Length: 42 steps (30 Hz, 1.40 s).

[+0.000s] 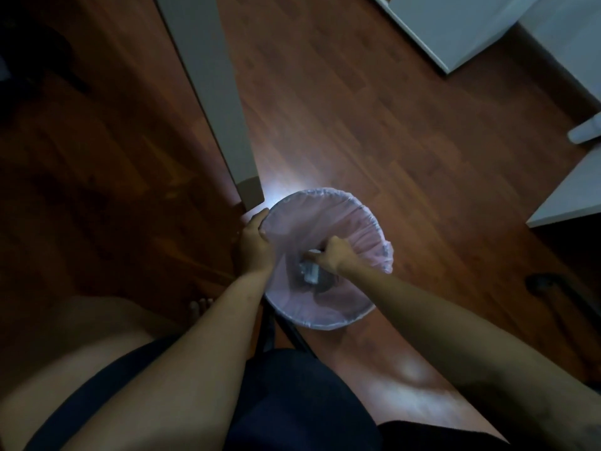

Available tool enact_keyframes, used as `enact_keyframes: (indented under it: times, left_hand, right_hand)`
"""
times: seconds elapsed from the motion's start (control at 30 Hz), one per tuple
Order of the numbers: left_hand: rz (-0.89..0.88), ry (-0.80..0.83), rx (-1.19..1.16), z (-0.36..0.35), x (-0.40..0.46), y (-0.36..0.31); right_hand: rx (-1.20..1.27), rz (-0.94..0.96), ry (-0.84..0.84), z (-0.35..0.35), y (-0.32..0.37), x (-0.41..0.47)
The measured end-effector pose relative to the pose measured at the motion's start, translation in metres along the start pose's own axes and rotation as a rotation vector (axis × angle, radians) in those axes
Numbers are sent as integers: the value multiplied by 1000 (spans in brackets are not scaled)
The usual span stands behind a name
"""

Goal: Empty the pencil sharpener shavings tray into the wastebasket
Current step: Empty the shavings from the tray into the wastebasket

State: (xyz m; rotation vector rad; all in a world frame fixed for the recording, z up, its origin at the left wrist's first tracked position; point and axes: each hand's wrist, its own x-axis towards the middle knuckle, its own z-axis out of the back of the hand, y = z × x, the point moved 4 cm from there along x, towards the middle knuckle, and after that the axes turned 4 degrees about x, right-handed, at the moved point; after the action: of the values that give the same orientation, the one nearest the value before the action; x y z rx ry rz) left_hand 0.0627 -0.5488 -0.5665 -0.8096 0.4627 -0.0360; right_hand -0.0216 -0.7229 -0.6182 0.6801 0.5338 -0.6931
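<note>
Forearms reach down to the wastebasket (pixel 328 320) on the floor; left hand (pixel 253 245) grips its rim, right hand (pixel 333 257) pinches the tray (pixel 310 273) inside. Emptying appears underway.

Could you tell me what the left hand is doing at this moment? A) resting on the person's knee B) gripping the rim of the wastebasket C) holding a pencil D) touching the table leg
B: the left hand clasps the lined rim of the wastebasket, while the right hand holds a small pale object inside it.
</note>
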Motion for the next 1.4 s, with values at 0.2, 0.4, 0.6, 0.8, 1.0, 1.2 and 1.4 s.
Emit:
enact_keyframes:
  times: [0.2,0.4,0.6,0.8,1.0,1.2,1.4]
  left_hand:
    - [2,-16,1,0,0,-1]
    - [22,-17,-6,0,1,-1]
    - [94,25,-47,0,-1,-6]
    - [158,71,25,21,-12,-36]
    - [153,108,65,62,-38,-83]
    - [47,107,43,125,-83,-152]
    - [-80,28,83,206,-139,-219]
  right_hand:
    - [-12,-10,-71,-2,7,0]
    - [11,-19,-87,3,5,0]
    - [-3,-21,-27,11,9,-6]
    - [14,-18,7,48,30,-24]
    - [408,-71,27,97,63,-72]
    - [890,-9,143,155,114,-148]
    - [1001,249,240,228,173,-234]
